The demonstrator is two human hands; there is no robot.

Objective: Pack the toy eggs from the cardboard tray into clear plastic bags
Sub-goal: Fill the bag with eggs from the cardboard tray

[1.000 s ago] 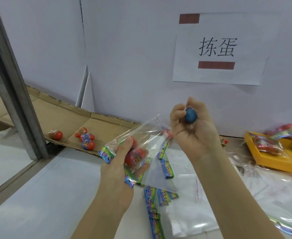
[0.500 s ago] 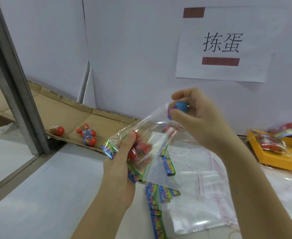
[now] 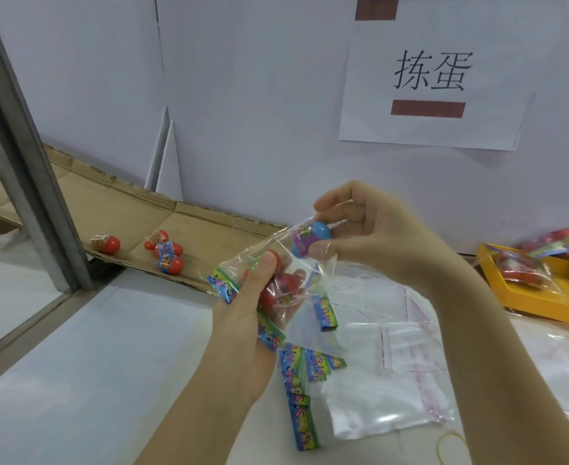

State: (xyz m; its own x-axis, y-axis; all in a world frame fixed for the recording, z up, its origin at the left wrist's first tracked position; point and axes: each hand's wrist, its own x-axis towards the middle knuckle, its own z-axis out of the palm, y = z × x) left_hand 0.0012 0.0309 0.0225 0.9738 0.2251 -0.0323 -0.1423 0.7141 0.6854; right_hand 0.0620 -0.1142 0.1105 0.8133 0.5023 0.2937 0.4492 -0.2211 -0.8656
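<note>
My left hand [image 3: 243,317] grips a clear plastic bag [image 3: 276,263] with a colourful header card; red toy eggs [image 3: 283,290] show through the film. My right hand [image 3: 377,236] pinches a blue toy egg [image 3: 311,238] between thumb and fingers at the bag's open mouth, its lower part behind the plastic. On the cardboard tray [image 3: 115,209] at the left lie several red eggs, a cluster [image 3: 165,251] and a lone egg [image 3: 107,244].
Colourful header cards [image 3: 305,380] and a stack of empty clear bags [image 3: 387,380] lie on the white table below my hands. A yellow tray [image 3: 528,297] with packed bags stands at the right. A grey metal post [image 3: 24,156] rises at the left. A yellow rubber band [image 3: 451,446] lies near the front.
My right hand has come down from chest height with the blue egg and brought it to the bag's mouth. The left hand tilted the bag open towards it.
</note>
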